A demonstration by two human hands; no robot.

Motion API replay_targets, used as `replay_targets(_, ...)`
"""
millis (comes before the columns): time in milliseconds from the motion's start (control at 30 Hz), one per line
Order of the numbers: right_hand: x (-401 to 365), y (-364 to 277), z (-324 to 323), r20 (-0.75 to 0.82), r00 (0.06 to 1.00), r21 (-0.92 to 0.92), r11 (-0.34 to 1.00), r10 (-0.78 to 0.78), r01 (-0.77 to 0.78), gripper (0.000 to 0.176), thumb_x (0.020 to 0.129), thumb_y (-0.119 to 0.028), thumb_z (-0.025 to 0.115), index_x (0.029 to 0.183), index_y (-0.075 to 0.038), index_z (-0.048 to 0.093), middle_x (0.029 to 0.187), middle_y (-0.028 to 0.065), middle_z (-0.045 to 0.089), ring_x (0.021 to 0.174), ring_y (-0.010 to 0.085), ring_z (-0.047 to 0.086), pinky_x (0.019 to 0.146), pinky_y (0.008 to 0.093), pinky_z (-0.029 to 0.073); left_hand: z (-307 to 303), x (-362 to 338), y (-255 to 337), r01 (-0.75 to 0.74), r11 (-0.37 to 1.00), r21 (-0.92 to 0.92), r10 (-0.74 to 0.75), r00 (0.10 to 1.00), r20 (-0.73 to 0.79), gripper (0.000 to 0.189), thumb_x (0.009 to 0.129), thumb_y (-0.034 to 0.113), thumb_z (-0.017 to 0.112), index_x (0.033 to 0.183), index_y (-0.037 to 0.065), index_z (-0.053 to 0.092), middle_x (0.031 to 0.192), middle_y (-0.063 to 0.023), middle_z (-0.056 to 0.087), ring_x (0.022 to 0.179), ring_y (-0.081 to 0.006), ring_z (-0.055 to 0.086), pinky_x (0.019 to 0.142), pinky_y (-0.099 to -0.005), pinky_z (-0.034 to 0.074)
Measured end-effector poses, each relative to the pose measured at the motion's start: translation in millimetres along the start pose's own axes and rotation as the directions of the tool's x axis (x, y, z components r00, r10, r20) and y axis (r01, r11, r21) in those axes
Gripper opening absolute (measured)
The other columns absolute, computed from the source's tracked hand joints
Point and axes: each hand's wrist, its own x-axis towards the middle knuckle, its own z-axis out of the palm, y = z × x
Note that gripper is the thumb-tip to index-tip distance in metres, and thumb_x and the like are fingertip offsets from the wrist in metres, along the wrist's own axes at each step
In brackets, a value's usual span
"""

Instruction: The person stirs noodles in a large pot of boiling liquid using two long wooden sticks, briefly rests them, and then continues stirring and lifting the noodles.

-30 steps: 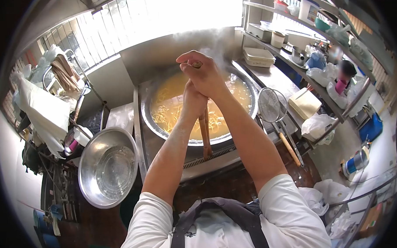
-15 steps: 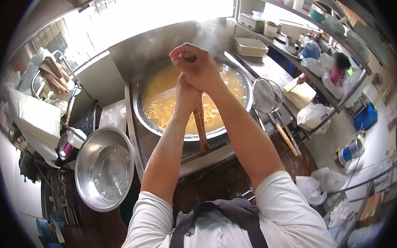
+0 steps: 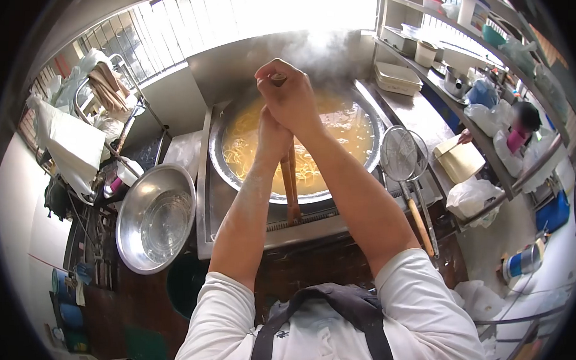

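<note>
A large steel wok (image 3: 365, 160) of steaming yellow broth and noodles (image 3: 248, 147) sits in the stove top ahead of me. Both my hands grip a pair of long wooden sticks (image 3: 290, 183) held nearly upright over the wok. My right hand (image 3: 290, 94) is closed around the top end. Just below it, my left hand (image 3: 273, 138) wraps the shafts. The lower ends of the sticks show at the wok's near rim; whether they touch it I cannot tell.
A steel bowl (image 3: 153, 216) holding water stands at the left of the stove. A wire skimmer (image 3: 403, 155) with a wooden handle lies to the right. Shelves with containers (image 3: 398, 79) run along the right, where another person (image 3: 525, 121) stands. Plastic bags (image 3: 471, 196) hang nearby.
My clasped hands have stayed on the sticks, shifting slightly right over the wok. The view has swung a little, and more steam rises behind my hands.
</note>
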Motion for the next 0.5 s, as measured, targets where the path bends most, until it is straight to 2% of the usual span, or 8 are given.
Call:
replay_targets(33,0.1,1.7,-3.9,-0.019,1.000,-0.016,1.000,-0.016,0.016,0.012,0.086,-0.010,0.063,0.092,-0.003,0.069,0.070,0.0085,0.068,0.062,0.0141,0.063,0.061,0.0300,0.050,3.2,-0.1,-1.5,0.021,1.000,0.018,-0.021,0.999,0.025,0.031,0.085,0.020,0.067,0.103,-0.006,0.065,0.086,-0.0164,0.070,0.083,-0.0263,0.070,0.069,-0.0379,0.051)
replay_targets(133,1.3,6.2,-11.6,-0.042,0.998,0.015,0.999,-0.039,0.039,0.011,0.085,-0.009,0.062,0.091,-0.002,0.068,0.069,0.0078,0.068,0.061,0.0137,0.062,0.060,0.0305,0.049,10.5,1.1,4.5,0.017,0.996,0.086,-0.021,0.999,0.038,0.031,0.085,0.019,0.067,0.102,-0.007,0.065,0.087,-0.0171,0.071,0.083,-0.0269,0.070,0.069,-0.0380,0.051)
replay_targets(233,2.1,8.2,-20.9,-0.036,0.999,0.062,0.998,0.012,-0.010,0.010,0.085,-0.009,0.061,0.090,-0.002,0.067,0.069,0.0082,0.067,0.061,0.0141,0.062,0.060,0.0309,0.049,20.4,0.3,2.9,0.018,0.996,0.082,-0.019,1.000,0.003,0.031,0.084,0.018,0.068,0.102,-0.007,0.065,0.087,-0.0179,0.071,0.083,-0.0274,0.070,0.069,-0.0382,0.052)
replay_targets(433,5.4,18.1,-29.4,-0.051,0.996,0.045,0.996,-0.069,0.072,0.010,0.085,-0.007,0.061,0.091,-0.002,0.067,0.070,0.0102,0.067,0.060,0.0160,0.064,0.059,0.0308,0.050,29.5,2.7,-2.5,-0.001,0.999,0.051,-0.001,1.000,0.031,0.031,0.085,0.019,0.067,0.102,-0.006,0.065,0.086,-0.0184,0.071,0.083,-0.0282,0.071,0.069,-0.0385,0.052)
replay_targets(500,2.9,16.3,-31.1,-0.044,0.998,0.035,0.998,-0.047,0.049,0.010,0.085,-0.008,0.062,0.091,-0.002,0.066,0.071,0.0109,0.068,0.061,0.0172,0.065,0.060,0.0308,0.050,30.4,0.3,2.5,0.008,0.995,0.095,-0.009,1.000,0.014,0.031,0.085,0.019,0.067,0.103,-0.007,0.065,0.088,-0.0184,0.071,0.083,-0.0281,0.071,0.069,-0.0383,0.052)
